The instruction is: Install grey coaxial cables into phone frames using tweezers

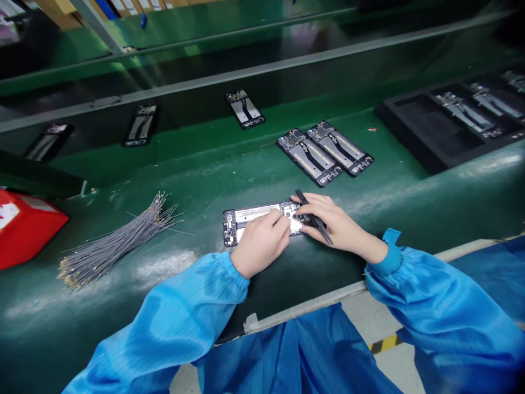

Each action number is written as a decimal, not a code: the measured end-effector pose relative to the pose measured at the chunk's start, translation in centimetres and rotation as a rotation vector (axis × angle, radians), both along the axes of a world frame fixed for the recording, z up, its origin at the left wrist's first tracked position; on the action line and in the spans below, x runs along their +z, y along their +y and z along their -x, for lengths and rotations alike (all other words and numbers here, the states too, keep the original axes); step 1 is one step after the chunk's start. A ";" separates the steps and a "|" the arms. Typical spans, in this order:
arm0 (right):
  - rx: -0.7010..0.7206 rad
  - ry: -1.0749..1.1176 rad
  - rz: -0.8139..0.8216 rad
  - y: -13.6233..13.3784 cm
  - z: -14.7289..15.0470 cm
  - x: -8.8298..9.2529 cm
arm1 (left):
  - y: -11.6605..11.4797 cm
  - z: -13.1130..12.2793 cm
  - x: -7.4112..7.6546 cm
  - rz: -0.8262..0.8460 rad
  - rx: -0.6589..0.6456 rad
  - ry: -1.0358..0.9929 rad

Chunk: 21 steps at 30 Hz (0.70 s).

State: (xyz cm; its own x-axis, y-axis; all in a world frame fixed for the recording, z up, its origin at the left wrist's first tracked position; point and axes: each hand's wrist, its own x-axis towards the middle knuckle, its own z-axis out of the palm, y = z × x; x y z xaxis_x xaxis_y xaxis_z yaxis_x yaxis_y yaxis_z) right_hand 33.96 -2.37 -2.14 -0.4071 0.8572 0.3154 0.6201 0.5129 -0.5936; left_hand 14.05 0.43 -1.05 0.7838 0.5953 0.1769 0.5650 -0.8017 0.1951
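An opened phone lies flat on the green work surface, its board end to the right. Over its middle rests my left hand, closed, fingertips curled down at the board; what they pinch, if anything, is hidden. My right hand is at the phone's right end, with black tweezers held slanting between thumb and fingers. Its thumb and fingertips are at the phone's board edge. To the left lies a bundle of thin grey cables with gold-coloured tips.
Two opened phones lie side by side beyond my hands. Further opened phones lie along the back strip. A black foam tray holding several phone bodies stands at the right. A red box sits at the left edge.
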 end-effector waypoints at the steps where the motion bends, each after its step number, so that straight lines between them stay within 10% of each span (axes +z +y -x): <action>1: 0.011 -0.029 0.007 0.1 0.0 -0.1 | 0.0 0.0 0.0 0.007 0.003 -0.002; 21: -0.007 -0.158 0.126 0.8 0.4 1.2 | -1.1 0.9 -0.5 0.102 -0.130 -0.137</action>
